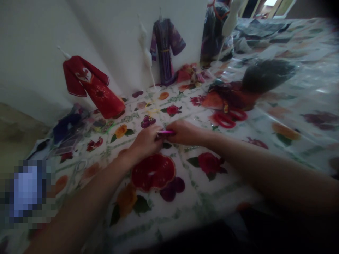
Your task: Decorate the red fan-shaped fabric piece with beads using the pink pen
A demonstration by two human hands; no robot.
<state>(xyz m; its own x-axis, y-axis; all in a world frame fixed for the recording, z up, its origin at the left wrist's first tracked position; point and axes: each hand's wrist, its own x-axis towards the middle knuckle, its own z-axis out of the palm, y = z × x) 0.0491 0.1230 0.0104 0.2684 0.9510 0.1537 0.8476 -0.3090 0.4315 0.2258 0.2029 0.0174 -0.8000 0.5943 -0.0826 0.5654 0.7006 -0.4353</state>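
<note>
My left hand and my right hand meet over the middle of the table, both with fingers closed. A slim, bright pink thing with a pale left end lies between them. My right fingers grip it; its kind is unclear. The left fingertips press together at its pale end, and what they pinch is hidden. Just below the hands is a red, scalloped shape with a light rim, perhaps a shallow dish. A thin string of pale beads shows under my right wrist.
Red-handled scissors lie to the right, near dark and orange cloth. A tilted small red dress, a bare white mannequin and a small purple robe stand along the wall. Clear plastic sheeting covers the right side.
</note>
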